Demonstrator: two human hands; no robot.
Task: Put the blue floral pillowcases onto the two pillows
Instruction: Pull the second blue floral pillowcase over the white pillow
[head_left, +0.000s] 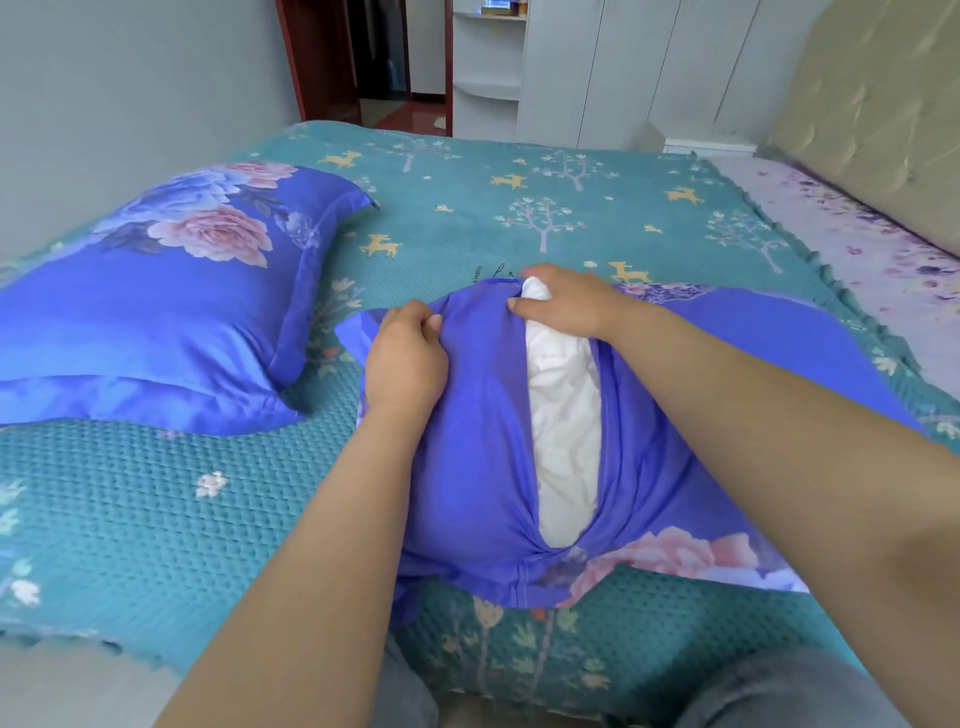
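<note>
A pillow in a blue floral pillowcase (171, 306) lies on the bed at the left, fully covered. In front of me a second blue floral pillowcase (467, 467) holds a white pillow (566, 415), which shows through a long open slit in the back. My left hand (405, 358) grips the blue cloth on the left side of the slit. My right hand (566, 301) pinches the white pillow's far corner and the case's edge at the top of the slit.
The bed carries a teal bedspread (519, 208) with deer and trees. A padded headboard (872, 119) rises at the right, a white wardrobe (597, 62) and a doorway (400, 57) stand beyond the bed. My knees (769, 696) are at the bed's near edge.
</note>
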